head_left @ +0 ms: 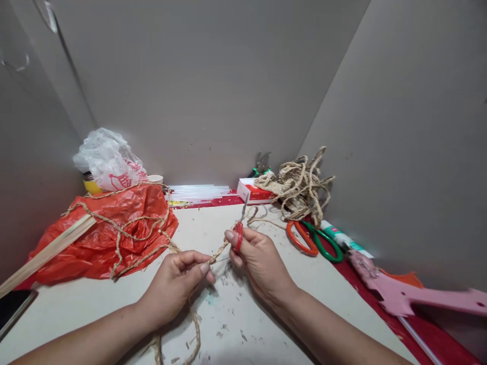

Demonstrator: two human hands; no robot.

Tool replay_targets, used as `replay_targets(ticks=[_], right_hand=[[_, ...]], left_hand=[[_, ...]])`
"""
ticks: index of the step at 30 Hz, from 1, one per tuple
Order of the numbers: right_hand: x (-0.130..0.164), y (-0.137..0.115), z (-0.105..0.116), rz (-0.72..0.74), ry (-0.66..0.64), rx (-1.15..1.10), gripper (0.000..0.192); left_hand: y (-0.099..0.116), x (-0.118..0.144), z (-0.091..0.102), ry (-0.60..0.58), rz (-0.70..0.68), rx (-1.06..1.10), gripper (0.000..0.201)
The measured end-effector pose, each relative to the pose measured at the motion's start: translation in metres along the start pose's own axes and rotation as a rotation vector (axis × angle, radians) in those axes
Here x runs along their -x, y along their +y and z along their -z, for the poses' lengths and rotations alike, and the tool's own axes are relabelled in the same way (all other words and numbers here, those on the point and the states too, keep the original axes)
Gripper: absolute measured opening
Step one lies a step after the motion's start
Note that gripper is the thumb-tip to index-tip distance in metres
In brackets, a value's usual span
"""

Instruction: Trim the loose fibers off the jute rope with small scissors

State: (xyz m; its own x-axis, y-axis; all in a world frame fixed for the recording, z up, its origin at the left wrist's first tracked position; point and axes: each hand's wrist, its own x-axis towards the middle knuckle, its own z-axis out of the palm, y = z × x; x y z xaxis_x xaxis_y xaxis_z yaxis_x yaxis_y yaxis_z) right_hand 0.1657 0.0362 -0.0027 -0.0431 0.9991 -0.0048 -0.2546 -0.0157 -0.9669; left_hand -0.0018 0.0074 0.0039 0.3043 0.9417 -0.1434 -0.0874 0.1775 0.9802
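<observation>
My left hand (177, 285) pinches a braided jute rope (218, 252) between thumb and forefinger, low over the white table (114, 304). My right hand (261, 261) grips small red-handled scissors (239, 233), blades pointing up and away, right beside the rope's pinched end. The rope runs from my left hand up past the scissors toward the back, and another length trails down toward me.
A red plastic bag (106, 228) draped with rope and a wooden slat (45, 253) lie left. A rope tangle (300, 187), red box (253, 191), orange and green scissors (314, 241), glue tube (342, 237) and pink glue gun (411, 296) sit right. Fibre scraps litter the table.
</observation>
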Motion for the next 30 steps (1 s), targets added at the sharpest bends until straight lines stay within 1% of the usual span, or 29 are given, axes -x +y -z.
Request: replay_targets(ticks=[2, 4, 7, 11, 12, 14, 17, 20, 24, 27, 29, 30], right_hand=[[0.001, -0.001, 0.0, 0.02, 0.03, 0.014, 0.034], [0.001, -0.002, 0.0, 0.022, 0.034, 0.016, 0.034], [0.0, -0.005, -0.001, 0.017, -0.021, 0.01, 0.031], [0.001, -0.008, -0.001, 0.02, -0.09, -0.008, 0.029], [0.002, -0.008, -0.002, 0.014, -0.097, -0.008, 0.029], [0.003, -0.008, -0.002, 0.006, -0.103, 0.008, 0.03], [0.002, -0.008, -0.002, 0.003, -0.112, 0.035, 0.031], [0.0, -0.006, -0.001, -0.02, -0.111, 0.058, 0.033], [-0.002, -0.002, 0.002, -0.01, -0.091, 0.114, 0.031], [0.002, 0.0, 0.002, 0.02, -0.081, 0.259, 0.031], [0.006, 0.001, 0.001, 0.099, -0.116, 0.416, 0.033], [0.007, 0.001, 0.0, 0.166, -0.148, 0.511, 0.034]], left_hand=[[-0.001, 0.001, 0.0, -0.054, -0.015, -0.017, 0.024], [-0.002, 0.002, 0.0, -0.088, 0.007, 0.008, 0.024], [-0.002, 0.003, 0.001, -0.138, 0.095, 0.149, 0.026], [0.004, 0.002, 0.003, -0.288, 0.269, 0.32, 0.032], [0.005, 0.002, 0.004, -0.319, 0.302, 0.343, 0.03], [0.008, 0.002, 0.006, -0.335, 0.319, 0.369, 0.023], [0.008, 0.0, 0.008, -0.288, 0.275, 0.352, 0.017], [0.005, -0.002, 0.008, -0.213, 0.253, 0.294, 0.02], [0.001, -0.004, 0.009, -0.08, 0.125, 0.18, 0.02], [0.0, -0.006, 0.01, 0.058, 0.044, 0.106, 0.019], [0.001, -0.007, 0.011, 0.143, 0.014, 0.083, 0.021], [0.001, -0.008, 0.012, 0.173, 0.007, 0.087, 0.022]])
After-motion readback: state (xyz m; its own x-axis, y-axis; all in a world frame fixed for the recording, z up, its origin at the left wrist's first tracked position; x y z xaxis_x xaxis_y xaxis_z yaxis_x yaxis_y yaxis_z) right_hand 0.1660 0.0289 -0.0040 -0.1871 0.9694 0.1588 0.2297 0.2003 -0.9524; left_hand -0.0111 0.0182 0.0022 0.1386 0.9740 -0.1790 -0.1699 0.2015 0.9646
